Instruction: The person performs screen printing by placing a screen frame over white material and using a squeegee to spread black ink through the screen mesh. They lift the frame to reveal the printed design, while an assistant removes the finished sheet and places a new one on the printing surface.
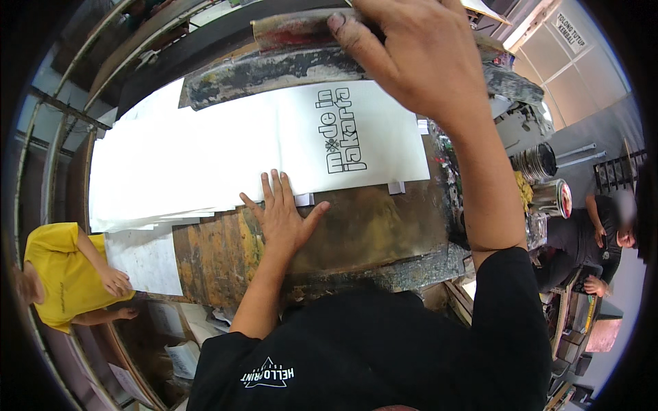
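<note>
I see room for a hand to slide low over the white paper [185, 157], between the left hand [282, 222] and the paint-stained frame [274, 77]; the right forearm [483, 164] bars the right side, tins [550, 198] crowding beyond.

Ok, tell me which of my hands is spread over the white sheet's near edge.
Your left hand, splayed partly over the sheet; your right hand is at the stained bar beyond it.
</note>
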`<state>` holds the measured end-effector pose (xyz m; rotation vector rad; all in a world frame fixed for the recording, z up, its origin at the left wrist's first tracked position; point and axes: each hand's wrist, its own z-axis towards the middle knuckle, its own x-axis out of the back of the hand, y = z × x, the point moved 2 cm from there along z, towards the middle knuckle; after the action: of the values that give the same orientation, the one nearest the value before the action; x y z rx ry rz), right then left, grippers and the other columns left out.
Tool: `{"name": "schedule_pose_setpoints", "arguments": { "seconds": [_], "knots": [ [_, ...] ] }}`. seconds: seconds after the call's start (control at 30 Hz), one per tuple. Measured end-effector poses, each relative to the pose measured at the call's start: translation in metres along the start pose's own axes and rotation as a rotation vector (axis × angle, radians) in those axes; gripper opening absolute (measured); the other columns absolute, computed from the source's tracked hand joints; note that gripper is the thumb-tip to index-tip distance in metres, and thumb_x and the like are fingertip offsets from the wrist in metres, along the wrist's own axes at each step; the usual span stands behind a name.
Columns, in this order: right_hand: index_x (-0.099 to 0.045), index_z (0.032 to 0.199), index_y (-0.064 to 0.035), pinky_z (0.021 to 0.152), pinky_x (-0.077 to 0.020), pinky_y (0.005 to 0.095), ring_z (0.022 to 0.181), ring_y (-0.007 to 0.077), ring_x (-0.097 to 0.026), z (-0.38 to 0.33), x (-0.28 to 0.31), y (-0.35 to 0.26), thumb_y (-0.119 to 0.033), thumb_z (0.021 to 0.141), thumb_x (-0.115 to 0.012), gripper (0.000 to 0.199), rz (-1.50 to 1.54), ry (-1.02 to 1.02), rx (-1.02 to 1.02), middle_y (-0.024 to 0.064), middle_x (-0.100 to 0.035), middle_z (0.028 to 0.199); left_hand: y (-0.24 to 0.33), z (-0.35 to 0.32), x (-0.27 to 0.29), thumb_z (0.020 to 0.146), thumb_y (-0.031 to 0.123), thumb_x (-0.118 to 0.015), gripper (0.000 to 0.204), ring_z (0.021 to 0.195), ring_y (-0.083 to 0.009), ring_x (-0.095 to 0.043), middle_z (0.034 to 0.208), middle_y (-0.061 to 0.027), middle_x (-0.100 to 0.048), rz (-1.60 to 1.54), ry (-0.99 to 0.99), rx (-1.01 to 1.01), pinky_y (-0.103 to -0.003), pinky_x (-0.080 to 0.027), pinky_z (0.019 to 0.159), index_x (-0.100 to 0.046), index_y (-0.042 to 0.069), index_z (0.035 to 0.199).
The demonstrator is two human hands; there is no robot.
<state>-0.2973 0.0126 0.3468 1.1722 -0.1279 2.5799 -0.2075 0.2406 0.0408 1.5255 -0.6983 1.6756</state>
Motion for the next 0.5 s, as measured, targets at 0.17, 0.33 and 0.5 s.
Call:
{"name": "schedule_pose_setpoints", "arguments": {
  "seconds": [0.17, 0.33, 0.5],
  "knots": [
    [-0.058, 0.072, -0.0120, 0.074, -0.0442, 0.0407, 0.063, 0.0212, -0.052, 0.027, -0.009, 0.020, -0.042, 0.103, -0.049, 0.044, 0.060, -0.046, -0.023, 0.0048, -0.057, 0.065, 0.026, 0.056, 0.079, 0.095, 0.065, -0.066, 0.094, 0.151, -0.0426, -0.040, 0.147, -0.0320, -0.057, -0.401, 0.253, -0.092, -0.067, -0.004, 0.127, -0.054, -0.016, 0.143],
    [-0.058, 0.073, -0.0146, 0.072, -0.0446, 0.0378, 0.060, 0.0184, -0.048, 0.021, -0.002, 0.009, -0.045, 0.106, -0.046, 0.046, -0.033, -0.005, 0.012, 0.0019, -0.055, 0.064, -0.012, 0.071, 0.103, 0.100, 0.034, -0.072, 0.055, 0.140, -0.0417, -0.055, 0.136, -0.0299, -0.066, -0.487, 0.474, 0.036, -0.060, -0.014, 0.129, -0.066, -0.011, 0.132],
    [-0.064, 0.079, -0.0115, 0.082, -0.0422, 0.0399, 0.068, 0.0189, -0.053, 0.005, -0.007, 0.007, -0.051, 0.106, -0.045, 0.051, -0.061, -0.065, -0.013, 0.0050, -0.061, 0.071, -0.130, -0.006, 0.100, 0.102, 0.025, -0.069, 0.048, 0.145, -0.0360, -0.052, 0.145, -0.0212, -0.063, -0.104, 0.496, 0.205, -0.059, -0.011, 0.130, -0.063, -0.001, 0.142]
  ]
}}
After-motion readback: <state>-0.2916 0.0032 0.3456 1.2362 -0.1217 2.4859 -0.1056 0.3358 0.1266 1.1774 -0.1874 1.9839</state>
